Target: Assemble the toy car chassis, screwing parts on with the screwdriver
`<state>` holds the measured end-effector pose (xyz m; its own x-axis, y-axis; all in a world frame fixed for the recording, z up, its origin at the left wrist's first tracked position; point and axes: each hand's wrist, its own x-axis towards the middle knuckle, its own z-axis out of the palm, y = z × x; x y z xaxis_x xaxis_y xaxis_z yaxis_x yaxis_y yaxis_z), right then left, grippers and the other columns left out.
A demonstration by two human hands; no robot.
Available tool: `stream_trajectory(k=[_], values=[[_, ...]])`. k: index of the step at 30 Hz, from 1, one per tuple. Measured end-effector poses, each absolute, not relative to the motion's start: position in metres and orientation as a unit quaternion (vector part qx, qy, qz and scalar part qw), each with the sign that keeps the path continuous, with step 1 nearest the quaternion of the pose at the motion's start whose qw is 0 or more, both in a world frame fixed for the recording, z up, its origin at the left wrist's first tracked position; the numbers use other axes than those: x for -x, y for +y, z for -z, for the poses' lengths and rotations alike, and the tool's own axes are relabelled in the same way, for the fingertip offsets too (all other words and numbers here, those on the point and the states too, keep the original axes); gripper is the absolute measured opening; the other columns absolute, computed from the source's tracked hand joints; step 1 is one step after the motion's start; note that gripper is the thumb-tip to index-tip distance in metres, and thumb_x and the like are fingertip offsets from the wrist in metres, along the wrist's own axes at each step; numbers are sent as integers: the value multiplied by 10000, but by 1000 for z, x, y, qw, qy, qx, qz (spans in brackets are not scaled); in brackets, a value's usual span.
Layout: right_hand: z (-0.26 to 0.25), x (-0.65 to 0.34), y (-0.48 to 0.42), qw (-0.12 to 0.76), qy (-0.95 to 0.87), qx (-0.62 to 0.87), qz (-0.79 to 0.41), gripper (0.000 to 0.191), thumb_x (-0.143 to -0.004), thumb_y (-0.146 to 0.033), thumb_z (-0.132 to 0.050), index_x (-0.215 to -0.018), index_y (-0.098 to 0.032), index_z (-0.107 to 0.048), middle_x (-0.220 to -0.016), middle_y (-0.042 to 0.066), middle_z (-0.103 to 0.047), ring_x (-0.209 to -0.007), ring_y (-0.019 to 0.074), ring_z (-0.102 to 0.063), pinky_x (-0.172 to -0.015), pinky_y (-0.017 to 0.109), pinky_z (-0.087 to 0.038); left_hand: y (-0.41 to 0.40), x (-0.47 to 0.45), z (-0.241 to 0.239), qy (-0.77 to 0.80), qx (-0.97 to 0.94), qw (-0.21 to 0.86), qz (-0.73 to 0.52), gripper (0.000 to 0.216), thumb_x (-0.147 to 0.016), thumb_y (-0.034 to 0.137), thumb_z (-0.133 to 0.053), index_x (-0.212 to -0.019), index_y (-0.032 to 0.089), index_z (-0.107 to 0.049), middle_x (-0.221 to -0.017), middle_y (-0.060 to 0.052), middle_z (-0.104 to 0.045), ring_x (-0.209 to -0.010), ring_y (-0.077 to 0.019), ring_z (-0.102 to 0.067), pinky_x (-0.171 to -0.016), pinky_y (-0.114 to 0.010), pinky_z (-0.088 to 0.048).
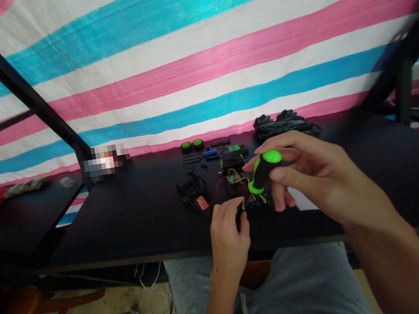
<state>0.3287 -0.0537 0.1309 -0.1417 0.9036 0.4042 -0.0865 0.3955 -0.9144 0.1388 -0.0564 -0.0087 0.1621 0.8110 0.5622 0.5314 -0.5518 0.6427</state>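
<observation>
My right hand (318, 177) is closed around the handle of a black and green screwdriver (261, 174), which points down at a toy car chassis (258, 201). The screwdriver's tip is too small to make out. With bent fingers, my left hand (226, 228) grips the chassis at its left side, by a green-edged wheel. Just beyond the chassis is a green circuit board (232, 179) with thin wires. A red wire links it to a black plastic part (191, 187) with a copper-coloured piece (202, 202) at its near end.
Two green-hubbed wheels (192, 146), a blue cylinder (210, 152) and small black parts lie at the back of the black table (125, 228). A dark heap (284, 124) sits back right, and white paper (304, 199) beneath my right hand. Black metal posts (47, 116) frame a striped sheet.
</observation>
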Motion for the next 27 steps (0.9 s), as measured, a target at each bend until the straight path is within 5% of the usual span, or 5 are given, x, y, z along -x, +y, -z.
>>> stream_trajectory(k=[6,11,15,22,27], values=[[-129,-338,-53,523,-642,331,-453,333,-1075,-441,-745,-1373,-301,-799,-821,5,-796,-521,136,-710,-470,258,-597,-56,-139,9,451,-748,141,-465,395,-1007,27,-654,-1337,228,-734,-1244,-81,-829,-1136,-264,-767,-1030,-468,-663],[-119,-338,-53,537,-640,303,-457,338,-1108,-407,-699,-1437,-352,-760,-1202,61,-847,-636,128,-773,-533,262,-626,-57,-139,8,453,-748,143,-464,370,-1019,34,-658,-1328,220,-736,-1240,-80,-830,-1130,-261,-764,-1021,-457,-665],[-118,-336,-53,532,-650,286,-460,322,-1104,-405,-704,-1412,-333,-762,-1280,74,-834,-742,181,-845,-590,295,-666,-58,-139,7,456,-745,151,-463,367,-1023,35,-662,-1328,222,-740,-1234,-81,-828,-1126,-259,-758,-1011,-441,-667],[-121,-331,-48,569,-614,305,-454,284,-956,-385,-904,-1211,-282,-836,-717,-23,-775,-568,169,-771,-482,241,-595,-57,-139,10,464,-736,162,-465,372,-1019,24,-677,-1317,232,-757,-1226,-71,-834,-1093,-248,-757,-977,-422,-675],[-120,-333,-48,568,-621,319,-437,313,-990,-389,-868,-1294,-322,-846,-808,-12,-797,-565,138,-756,-507,227,-609,-57,-139,10,465,-738,160,-462,387,-1011,11,-689,-1320,234,-760,-1224,-69,-833,-1083,-251,-758,-994,-436,-674]])
